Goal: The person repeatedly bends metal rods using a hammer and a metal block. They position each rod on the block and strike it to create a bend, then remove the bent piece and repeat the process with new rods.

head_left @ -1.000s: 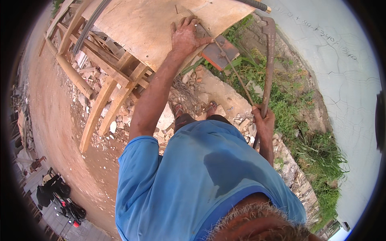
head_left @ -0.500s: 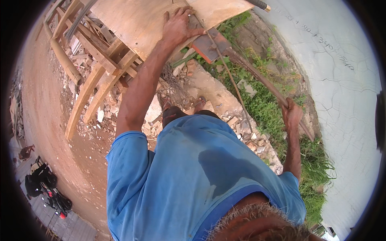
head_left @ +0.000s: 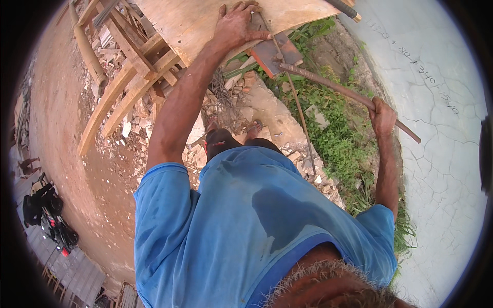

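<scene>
My left hand rests on the plywood board at the top, fingers spread and bent, thumb beside a thin steel rod. The rod runs from under or beside that hand, across a rust-stained metal piece with orange edges, down over rubble and weeds. My right hand is closed round a long rusty steel bar at the right; its head meets the thin rod beside the metal piece.
Timber frames and a bamboo pole lie left of the board, over broken rubble. A dirt road and a parked motorbike are further left. Weeds grow along a cracked pale wall on the right.
My right hand has let go of the thin rod and moved right and up with the bar, which swung from upright to slanting across the rod. My left hand stays on the board.
</scene>
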{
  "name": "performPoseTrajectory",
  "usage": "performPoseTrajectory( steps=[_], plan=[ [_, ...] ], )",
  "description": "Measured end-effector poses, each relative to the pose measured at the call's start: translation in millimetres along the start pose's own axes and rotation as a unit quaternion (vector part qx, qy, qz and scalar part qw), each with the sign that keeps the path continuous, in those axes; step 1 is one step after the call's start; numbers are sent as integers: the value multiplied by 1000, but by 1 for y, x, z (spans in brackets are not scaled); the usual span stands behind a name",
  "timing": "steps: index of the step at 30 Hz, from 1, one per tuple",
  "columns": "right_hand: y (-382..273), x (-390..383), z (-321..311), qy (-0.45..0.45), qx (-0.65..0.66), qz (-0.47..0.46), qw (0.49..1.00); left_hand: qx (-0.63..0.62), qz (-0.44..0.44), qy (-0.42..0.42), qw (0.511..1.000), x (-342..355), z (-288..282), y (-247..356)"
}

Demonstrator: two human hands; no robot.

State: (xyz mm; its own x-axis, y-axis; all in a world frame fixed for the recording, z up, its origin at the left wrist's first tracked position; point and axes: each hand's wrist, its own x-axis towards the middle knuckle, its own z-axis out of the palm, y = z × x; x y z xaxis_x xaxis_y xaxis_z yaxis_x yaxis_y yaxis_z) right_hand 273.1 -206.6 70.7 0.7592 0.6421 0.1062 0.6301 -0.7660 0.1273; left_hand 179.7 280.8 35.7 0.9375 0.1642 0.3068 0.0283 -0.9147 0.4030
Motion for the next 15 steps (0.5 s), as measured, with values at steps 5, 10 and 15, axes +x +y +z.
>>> performPoseTrajectory(
  steps=[5,10,15],
  plan=[
    [-8,-3,-4,-46,-10,32,998,0,-4,1,1000,0,-1,2],
    [-10,-8,-26,-112,59,61,990,-4,-13,-18,1000,3,3,0],
    [42,-17,-38,-254,29,162,953,7,-25,-33,999,-2,9,-4]
  ],
)
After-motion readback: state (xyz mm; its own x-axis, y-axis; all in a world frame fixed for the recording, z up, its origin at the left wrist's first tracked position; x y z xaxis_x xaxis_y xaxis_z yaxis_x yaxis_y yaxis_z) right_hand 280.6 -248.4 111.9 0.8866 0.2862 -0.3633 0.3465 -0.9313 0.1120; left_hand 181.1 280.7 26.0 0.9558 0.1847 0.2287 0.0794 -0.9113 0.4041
